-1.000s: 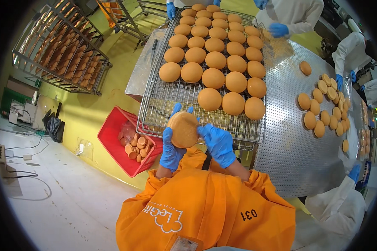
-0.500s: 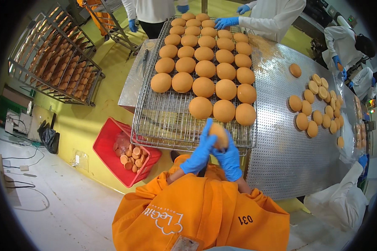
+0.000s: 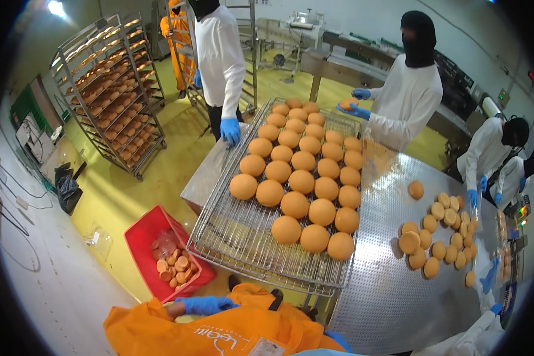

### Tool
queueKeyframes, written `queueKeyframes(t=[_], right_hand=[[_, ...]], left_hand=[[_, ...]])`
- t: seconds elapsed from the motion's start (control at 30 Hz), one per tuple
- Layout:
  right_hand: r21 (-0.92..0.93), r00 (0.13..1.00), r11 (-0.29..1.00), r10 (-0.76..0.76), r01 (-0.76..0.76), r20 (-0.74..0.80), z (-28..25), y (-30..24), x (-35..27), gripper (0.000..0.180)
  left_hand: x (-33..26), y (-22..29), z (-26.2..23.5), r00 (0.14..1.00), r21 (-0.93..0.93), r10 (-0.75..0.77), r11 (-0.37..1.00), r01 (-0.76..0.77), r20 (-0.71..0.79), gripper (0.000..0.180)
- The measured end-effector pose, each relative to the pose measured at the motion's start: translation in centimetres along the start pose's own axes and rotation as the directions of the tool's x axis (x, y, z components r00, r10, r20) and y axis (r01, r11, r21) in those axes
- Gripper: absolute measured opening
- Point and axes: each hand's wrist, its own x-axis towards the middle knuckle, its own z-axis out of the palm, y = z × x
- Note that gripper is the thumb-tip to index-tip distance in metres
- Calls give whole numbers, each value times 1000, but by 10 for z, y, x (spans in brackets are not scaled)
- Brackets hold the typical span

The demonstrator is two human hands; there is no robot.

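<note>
My left hand (image 3: 207,305), in a blue glove, lies across the front of my orange apron (image 3: 219,329). Its fingers point right, stretched out and with no bun in them. Only a blue sliver of my right hand (image 3: 339,339) shows at the lower edge, its fingers hidden. Beyond my hands, round brown buns (image 3: 294,203) stand in rows on a stack of wire racks (image 3: 267,264). On the perforated metal table (image 3: 374,296) to the right, a tilted bun (image 3: 409,242) casts a shadow beside it; whether it touches the table I cannot tell.
A red crate (image 3: 137,255) with several buns stands on the floor at left. More buns (image 3: 438,250) lie scattered on the metal table. Co-workers in white stand across it; one holds a bun (image 3: 349,104). Tall trolleys (image 3: 110,113) loaded with buns stand at far left.
The bun between my two hands has left them. My hands have parted and drawn back to my body. A tilted bun now appears over the metal table. My view has tipped up.
</note>
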Motion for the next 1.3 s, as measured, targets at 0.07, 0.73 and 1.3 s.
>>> queueKeyframes(t=[0.07, 0.73, 1.3], right_hand=[[-4, 1000, 1000, 16, -16, 3, -3, -8, 15, 18], [-148, 1000, 989, 22, -22, -3, -62, -11, 43, 24], [-445, 975, 895, -119, 24, -187, -199, 64, 11, 32]], left_hand=[[-9, 1, 10, 974, -50, -164, 986, 158, -155, 31], [16, -21, 25, 816, -23, -377, 912, 409, -439, 29], [22, -31, 42, 830, 97, -297, 918, 384, -472, 28]])
